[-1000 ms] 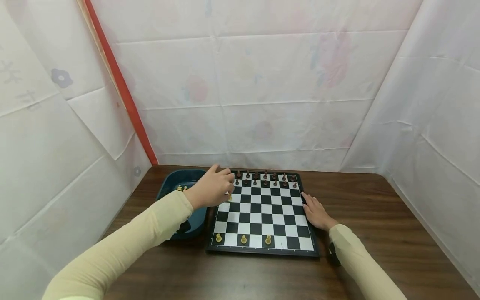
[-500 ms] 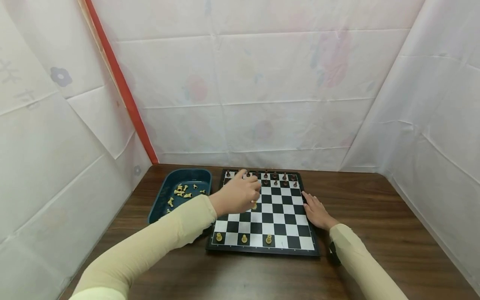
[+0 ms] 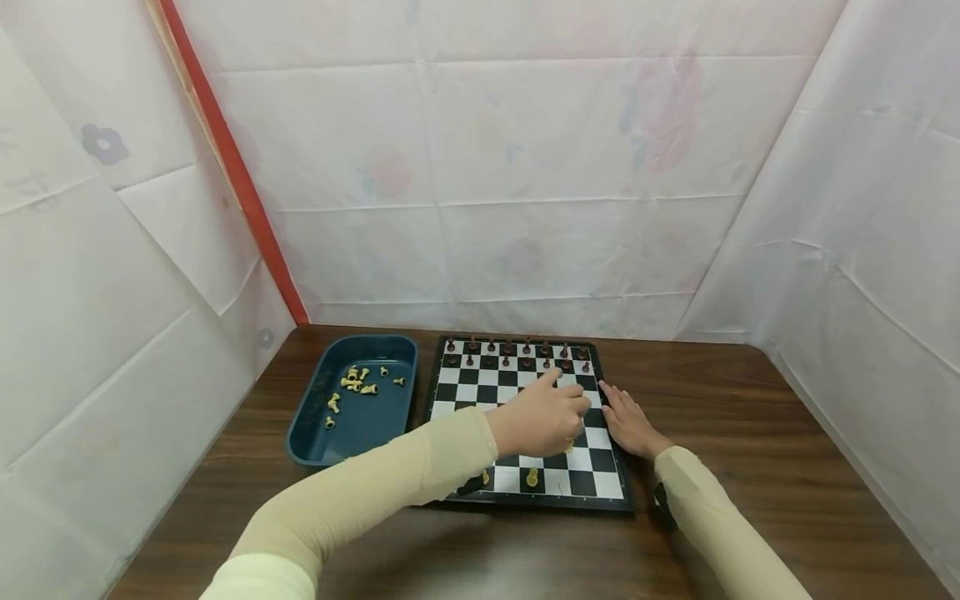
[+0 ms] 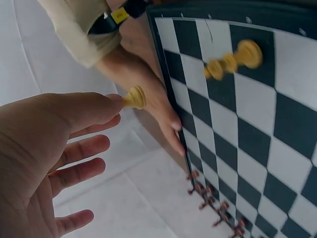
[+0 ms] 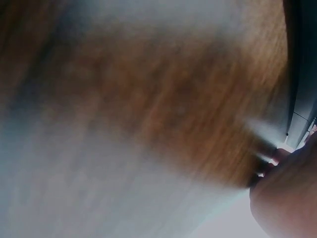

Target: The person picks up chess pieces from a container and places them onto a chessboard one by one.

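Note:
Over the right half of the black-and-white chessboard (image 3: 582, 482), my left hand (image 3: 542, 418) pinches a yellow chess piece (image 4: 135, 97) between thumb and forefinger. Its round base sticks out; its top is hidden by the fingers. The other fingers of that hand are spread in the left wrist view. My right hand (image 3: 630, 423) lies along the board's right edge, fingers straight and touching it. On the near row stands a taller yellow chess piece (image 3: 532, 477), with another one (image 3: 485, 477) partly behind my left wrist. Dark red chess pieces (image 3: 527, 363) fill the two far rows.
Left of the board is a dark blue tray (image 3: 300, 454) with several yellow chess pieces (image 3: 352, 379) lying in it. Both stand on a brown wooden table (image 3: 720, 400). White sheeting (image 3: 480, 250) encloses the back and sides.
My left hand has moved right across the board and nearer to me, carrying the yellow chess piece from beside the tray. My right hand has stayed at the board's edge.

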A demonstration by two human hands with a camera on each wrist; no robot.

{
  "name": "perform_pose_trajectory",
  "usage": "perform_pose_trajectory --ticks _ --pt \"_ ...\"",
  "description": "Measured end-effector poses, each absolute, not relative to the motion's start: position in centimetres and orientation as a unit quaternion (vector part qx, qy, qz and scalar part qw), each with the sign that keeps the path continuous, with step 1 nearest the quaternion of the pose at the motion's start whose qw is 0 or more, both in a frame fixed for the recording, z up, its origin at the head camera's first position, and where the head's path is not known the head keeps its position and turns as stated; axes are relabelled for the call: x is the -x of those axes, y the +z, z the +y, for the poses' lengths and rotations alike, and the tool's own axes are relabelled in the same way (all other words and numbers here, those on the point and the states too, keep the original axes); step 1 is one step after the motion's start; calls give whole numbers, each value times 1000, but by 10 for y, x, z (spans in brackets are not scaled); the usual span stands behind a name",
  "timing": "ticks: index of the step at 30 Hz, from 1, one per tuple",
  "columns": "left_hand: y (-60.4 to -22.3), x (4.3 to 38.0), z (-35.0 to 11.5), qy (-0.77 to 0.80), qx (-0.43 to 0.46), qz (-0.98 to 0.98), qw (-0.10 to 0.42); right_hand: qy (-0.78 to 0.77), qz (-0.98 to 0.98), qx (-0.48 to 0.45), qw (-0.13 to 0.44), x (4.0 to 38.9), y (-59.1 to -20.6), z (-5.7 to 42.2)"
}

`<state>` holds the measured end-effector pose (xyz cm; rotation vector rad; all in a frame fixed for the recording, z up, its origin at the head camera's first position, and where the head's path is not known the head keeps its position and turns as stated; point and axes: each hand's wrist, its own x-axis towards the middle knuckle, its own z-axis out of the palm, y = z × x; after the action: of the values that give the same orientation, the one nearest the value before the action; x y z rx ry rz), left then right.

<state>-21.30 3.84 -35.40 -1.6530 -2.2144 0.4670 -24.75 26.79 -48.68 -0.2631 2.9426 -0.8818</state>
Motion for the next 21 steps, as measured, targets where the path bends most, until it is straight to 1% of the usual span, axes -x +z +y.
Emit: perform_pose_trajectory --ticks 5,12,16,21 --pt "-364 210 56 162 594 -770 169 -287 953 90 33 248 -487 268" --pt "-377 207 77 155 594 -776 144 -278 953 120 28 245 -483 268" --pt "-385 207 87 175 594 -771 151 -281 950 134 20 243 -480 268" --pt "-396 205 93 190 598 -761 164 -310 940 138 29 246 -485 271"
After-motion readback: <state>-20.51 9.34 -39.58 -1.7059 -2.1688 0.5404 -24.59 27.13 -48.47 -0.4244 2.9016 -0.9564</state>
